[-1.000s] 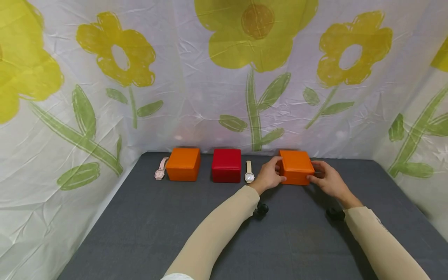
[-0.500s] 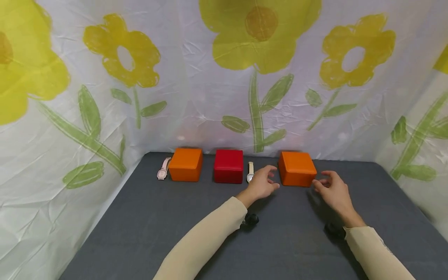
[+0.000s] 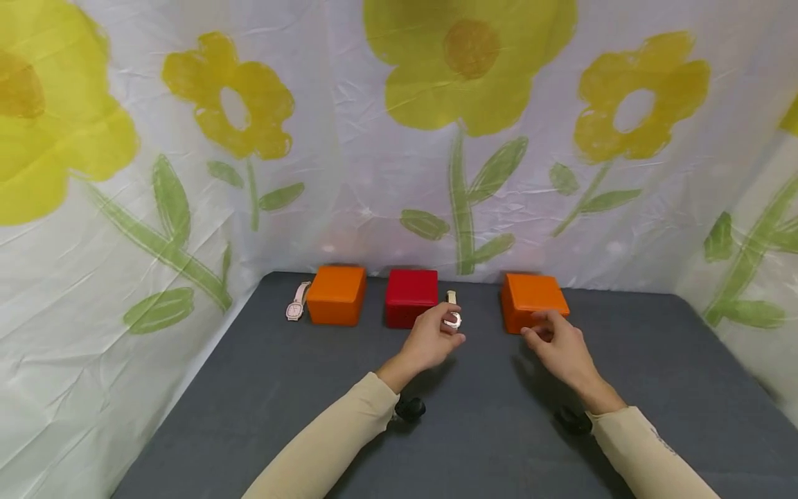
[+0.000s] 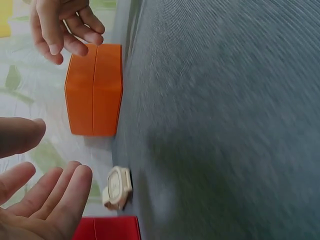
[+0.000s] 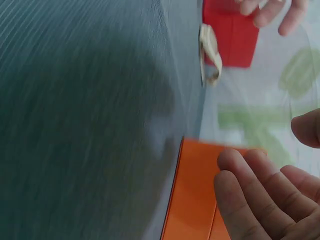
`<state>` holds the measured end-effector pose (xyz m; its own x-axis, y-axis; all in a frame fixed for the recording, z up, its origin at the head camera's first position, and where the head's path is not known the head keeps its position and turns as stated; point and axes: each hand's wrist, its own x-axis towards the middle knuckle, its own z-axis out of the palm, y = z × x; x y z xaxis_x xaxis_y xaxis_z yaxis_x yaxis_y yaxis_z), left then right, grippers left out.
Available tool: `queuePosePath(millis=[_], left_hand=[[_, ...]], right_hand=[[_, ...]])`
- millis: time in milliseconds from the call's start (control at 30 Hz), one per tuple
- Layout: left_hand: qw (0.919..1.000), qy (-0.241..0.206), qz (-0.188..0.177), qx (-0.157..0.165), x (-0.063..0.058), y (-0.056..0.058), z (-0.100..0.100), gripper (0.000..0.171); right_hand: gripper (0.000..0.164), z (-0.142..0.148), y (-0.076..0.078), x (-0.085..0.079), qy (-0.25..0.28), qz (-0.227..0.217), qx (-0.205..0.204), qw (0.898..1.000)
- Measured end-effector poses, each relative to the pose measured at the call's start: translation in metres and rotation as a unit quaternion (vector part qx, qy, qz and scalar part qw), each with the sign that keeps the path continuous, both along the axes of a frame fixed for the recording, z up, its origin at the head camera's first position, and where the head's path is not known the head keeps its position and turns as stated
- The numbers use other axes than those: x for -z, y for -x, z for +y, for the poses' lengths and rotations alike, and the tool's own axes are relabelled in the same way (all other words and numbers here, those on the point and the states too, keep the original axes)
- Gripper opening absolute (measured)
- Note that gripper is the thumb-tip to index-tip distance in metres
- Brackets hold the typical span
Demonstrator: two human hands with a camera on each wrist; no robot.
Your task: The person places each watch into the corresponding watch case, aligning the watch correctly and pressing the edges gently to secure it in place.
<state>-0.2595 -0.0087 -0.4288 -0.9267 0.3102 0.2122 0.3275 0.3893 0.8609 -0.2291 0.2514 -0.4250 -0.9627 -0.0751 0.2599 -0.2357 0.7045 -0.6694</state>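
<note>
In the head view my left hand (image 3: 430,337) hovers beside the cream-strapped watch (image 3: 451,298), its fingertips overlapping part of the dial. Nothing is held there; the left wrist view shows the thumb and fingers (image 4: 75,195) spread apart. My right hand (image 3: 561,350) hangs in front of the right orange box (image 3: 533,292), with relaxed fingers and nothing in its grasp. Its fingertips overlap the box's front face. A red box (image 3: 411,291) stands just left of the cream watch. The right wrist view shows that watch (image 5: 210,45) against the red box, strap looped.
Another orange box (image 3: 337,294) stands at the back left, with a pink watch (image 3: 297,301) lying beside it. The dark grey cloth-covered table (image 3: 474,443) ends at a white flowered curtain (image 3: 349,138). A small black device (image 3: 410,409) sits under the left wrist.
Both hands have let go of the right orange box. The left hand has moved left to the cream watch; the right hand has drawn back and shifted left before the box.
</note>
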Motion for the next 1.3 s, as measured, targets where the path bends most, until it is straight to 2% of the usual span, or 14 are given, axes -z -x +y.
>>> queuePosePath(millis=[300,533,633,800,933,1133,1300], left_hand=[[0.9983,0.006,0.05,-0.031,0.004,-0.003,-0.028,0.045],[0.9931,-0.01,0.102,-0.058,0.0,-0.005,-0.044,0.04],[0.9881,-0.004,0.125,-0.09,-0.002,-0.003,-0.052,0.038],[0.9753,0.029,0.16,-0.149,-0.006,0.002,-0.069,0.039],[0.9741,0.04,0.149,-0.166,-0.007,0.008,-0.078,0.044],[0.9777,0.047,0.096,-0.181,-0.002,0.019,-0.081,0.058],[0.9787,0.034,0.063,-0.192,0.005,0.025,-0.081,0.064]], right_hand=[[0.037,-0.044,0.013,-0.002,0.011,0.009,-0.041,0.999],[0.034,-0.066,0.021,0.0,0.022,0.011,-0.063,0.998],[0.034,-0.076,0.026,-0.001,0.03,0.012,-0.076,0.997],[0.039,-0.096,0.039,-0.007,0.034,0.016,-0.096,0.995],[0.046,-0.11,0.049,-0.009,0.033,0.013,-0.106,0.994],[0.053,-0.126,0.061,-0.009,0.033,-0.012,-0.113,0.993],[0.057,-0.134,0.067,-0.005,0.035,-0.04,-0.112,0.992]])
